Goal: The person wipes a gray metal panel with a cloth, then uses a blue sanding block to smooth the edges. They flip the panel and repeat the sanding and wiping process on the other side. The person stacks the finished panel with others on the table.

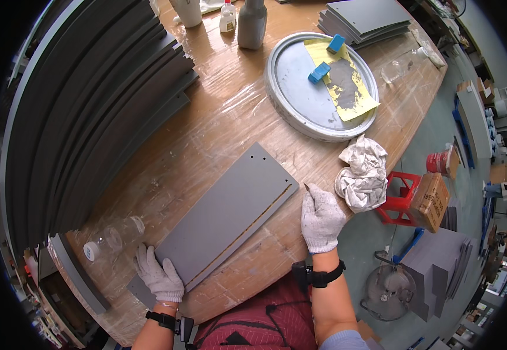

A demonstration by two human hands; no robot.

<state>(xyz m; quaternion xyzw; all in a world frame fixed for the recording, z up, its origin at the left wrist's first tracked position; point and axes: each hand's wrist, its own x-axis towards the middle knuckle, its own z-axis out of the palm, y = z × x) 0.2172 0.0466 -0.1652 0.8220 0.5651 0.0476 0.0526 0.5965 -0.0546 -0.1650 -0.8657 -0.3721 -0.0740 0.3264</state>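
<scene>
1. The person's gloved left hand point(159, 275) lay over the near end of a long grey panel point(218, 216), fingers slightly spread and thumb apart.
2. The panel rested at a slant on the tabletop point(253, 286), between the two hands. Its three dark holes were already there, and a brown stripe point(239, 236) ran exposed along its near long side, so this piece seemed partway through, with that stripe perhaps left to deal with.
3. The gloved right hand point(322, 217), just beside the far end, had thumb and forefinger drawn together, seemingly pinching something dark, too small to identify.
4. Beyond it lay a crumpled white cloth point(364, 175), apart from both hands.
5. Farther off, a round lid point(285, 96) bore a yellow sheet point(358, 105) and two blue blocks point(319, 72), neither in hand.
6. Farthest stood a stack of grey panels point(370, 17); whether those were finished could not be told.
</scene>
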